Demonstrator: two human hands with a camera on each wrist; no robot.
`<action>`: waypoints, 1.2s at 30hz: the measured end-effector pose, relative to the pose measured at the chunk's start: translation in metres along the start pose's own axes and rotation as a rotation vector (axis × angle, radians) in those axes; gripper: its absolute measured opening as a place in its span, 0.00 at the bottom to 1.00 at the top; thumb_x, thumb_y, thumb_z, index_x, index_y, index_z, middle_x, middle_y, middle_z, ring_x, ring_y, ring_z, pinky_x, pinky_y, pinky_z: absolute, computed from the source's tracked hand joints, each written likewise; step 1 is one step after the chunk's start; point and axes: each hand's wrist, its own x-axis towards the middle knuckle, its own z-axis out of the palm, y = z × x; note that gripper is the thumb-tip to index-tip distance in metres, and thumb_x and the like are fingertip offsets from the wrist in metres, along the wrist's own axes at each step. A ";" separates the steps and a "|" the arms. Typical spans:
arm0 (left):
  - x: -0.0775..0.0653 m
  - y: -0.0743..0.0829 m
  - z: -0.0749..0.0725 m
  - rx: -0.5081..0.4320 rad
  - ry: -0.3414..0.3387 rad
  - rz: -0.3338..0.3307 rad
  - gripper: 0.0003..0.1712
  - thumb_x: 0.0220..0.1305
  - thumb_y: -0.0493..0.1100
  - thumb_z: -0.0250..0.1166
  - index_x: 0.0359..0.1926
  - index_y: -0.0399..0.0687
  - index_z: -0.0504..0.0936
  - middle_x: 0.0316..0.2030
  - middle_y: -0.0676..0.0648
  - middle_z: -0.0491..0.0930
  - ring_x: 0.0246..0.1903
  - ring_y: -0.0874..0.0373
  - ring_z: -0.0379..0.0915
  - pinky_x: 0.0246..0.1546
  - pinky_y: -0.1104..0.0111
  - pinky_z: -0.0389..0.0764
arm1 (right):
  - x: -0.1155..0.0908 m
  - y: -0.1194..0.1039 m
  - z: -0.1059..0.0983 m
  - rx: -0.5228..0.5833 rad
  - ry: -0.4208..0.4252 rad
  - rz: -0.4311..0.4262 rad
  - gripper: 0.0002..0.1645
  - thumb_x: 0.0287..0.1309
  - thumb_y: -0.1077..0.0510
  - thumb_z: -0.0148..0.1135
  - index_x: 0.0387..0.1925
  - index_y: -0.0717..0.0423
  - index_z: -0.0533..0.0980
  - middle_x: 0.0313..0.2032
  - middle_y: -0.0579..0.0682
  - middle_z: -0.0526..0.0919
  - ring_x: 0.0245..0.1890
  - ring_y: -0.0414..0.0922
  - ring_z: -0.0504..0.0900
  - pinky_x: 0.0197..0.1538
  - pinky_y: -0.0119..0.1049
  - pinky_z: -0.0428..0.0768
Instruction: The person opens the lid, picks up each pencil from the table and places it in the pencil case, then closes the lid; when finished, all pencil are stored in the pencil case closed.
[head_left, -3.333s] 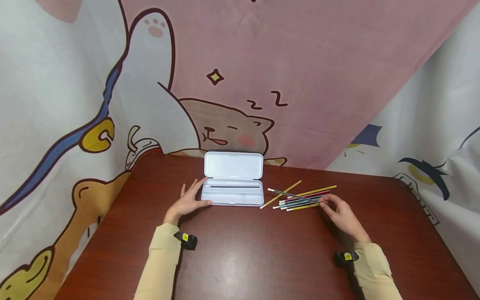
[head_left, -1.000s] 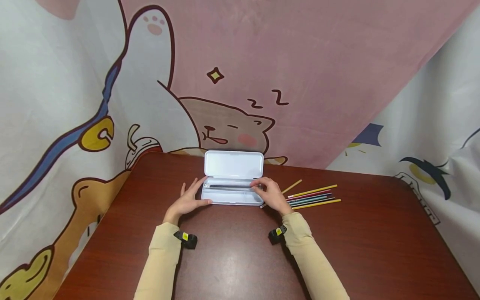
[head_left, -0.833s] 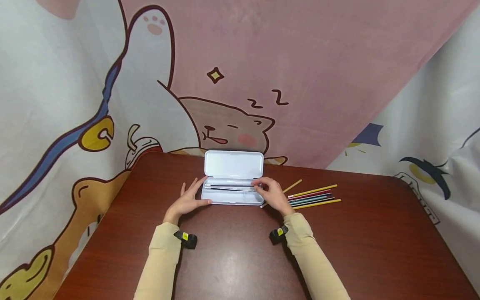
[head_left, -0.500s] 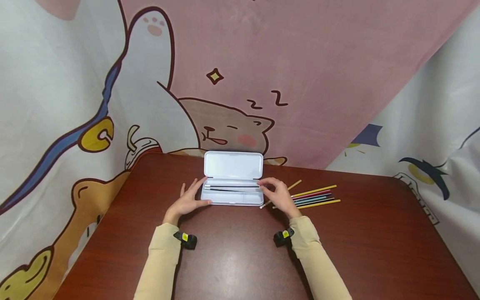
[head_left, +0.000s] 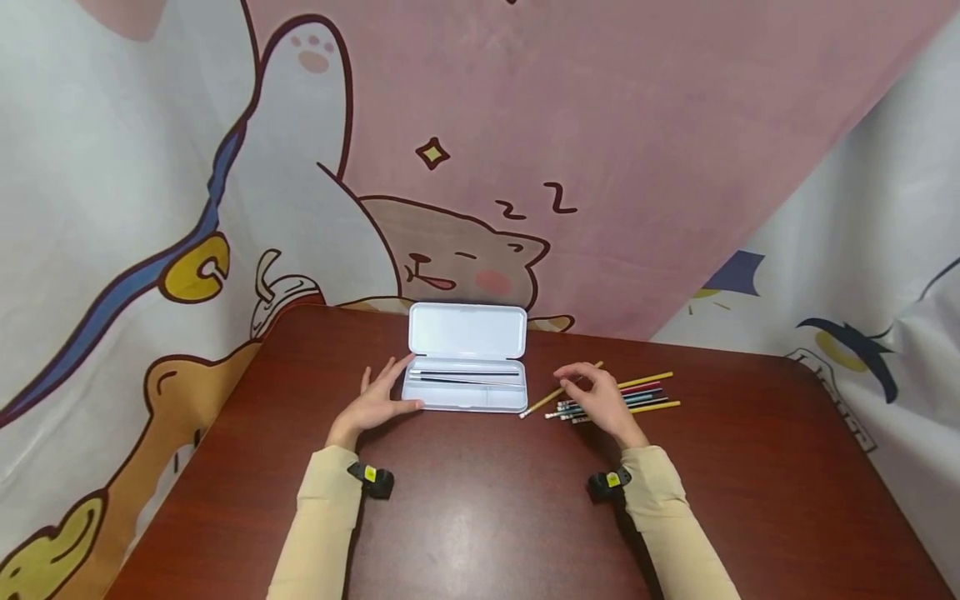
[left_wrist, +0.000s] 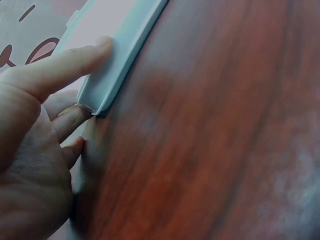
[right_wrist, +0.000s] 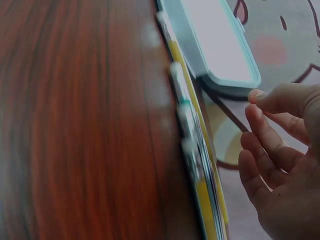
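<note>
A white pencil case [head_left: 467,332] lies with its lid raised. Two dark pencils [head_left: 465,374] rest in its rear compartment, one slightly slanted. My left hand [head_left: 377,407] touches the left end of the case with spread, fairly straight fingers. In the left wrist view its thumb lies on the front wall of the case [left_wrist: 117,60], and other fingertips are at the end corner. My right hand [head_left: 600,402], holding nothing, hovers above the loose pencils with loosely bent fingers. Beneath it are several pencils, yellow, red, teal and dark, with one yellow pencil [head_left: 542,402] slanting apart toward the case.
The reddish-brown wooden table [head_left: 465,517] carries everything. Behind it hangs a cloth [head_left: 637,167] with cartoon animals, close to the raised lid. Loose pencils [right_wrist: 212,200] lie along the right side of the case, white eraser ends toward it.
My right hand brought a dark pencil from the pile into the case, let it go beside the other one, then moved back right over the loose pencils. The left hand stayed put.
</note>
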 end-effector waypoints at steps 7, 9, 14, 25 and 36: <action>0.001 0.000 0.000 0.007 -0.001 -0.001 0.51 0.56 0.49 0.71 0.74 0.43 0.54 0.71 0.36 0.54 0.72 0.39 0.36 0.65 0.46 0.21 | -0.013 0.016 -0.025 -0.051 0.025 -0.018 0.10 0.63 0.65 0.61 0.45 0.61 0.81 0.43 0.55 0.83 0.46 0.49 0.78 0.54 0.44 0.74; 0.001 -0.001 0.001 0.008 -0.001 0.000 0.51 0.56 0.50 0.70 0.74 0.43 0.53 0.71 0.36 0.54 0.72 0.39 0.35 0.65 0.46 0.21 | -0.017 0.019 -0.031 -0.077 0.040 -0.025 0.10 0.63 0.65 0.61 0.45 0.62 0.81 0.43 0.55 0.83 0.43 0.48 0.79 0.46 0.38 0.77; 0.002 -0.002 0.001 0.001 -0.001 0.007 0.51 0.57 0.50 0.70 0.74 0.43 0.53 0.72 0.37 0.54 0.72 0.39 0.35 0.65 0.46 0.20 | -0.028 0.024 -0.047 -0.118 0.073 -0.004 0.10 0.64 0.65 0.60 0.46 0.62 0.80 0.42 0.57 0.82 0.41 0.46 0.77 0.41 0.32 0.74; 0.001 -0.003 0.002 0.002 -0.005 0.000 0.51 0.57 0.49 0.70 0.74 0.43 0.53 0.72 0.37 0.53 0.72 0.39 0.35 0.65 0.46 0.19 | -0.048 0.037 -0.078 -0.171 0.098 0.068 0.10 0.63 0.64 0.62 0.45 0.63 0.80 0.40 0.58 0.82 0.35 0.44 0.76 0.33 0.25 0.72; 0.002 -0.004 0.002 0.001 -0.002 0.006 0.51 0.57 0.50 0.70 0.74 0.44 0.53 0.72 0.38 0.53 0.73 0.40 0.34 0.65 0.46 0.19 | -0.063 0.056 -0.101 -0.205 0.127 0.084 0.12 0.62 0.67 0.61 0.47 0.65 0.79 0.42 0.61 0.81 0.36 0.37 0.77 0.36 0.20 0.73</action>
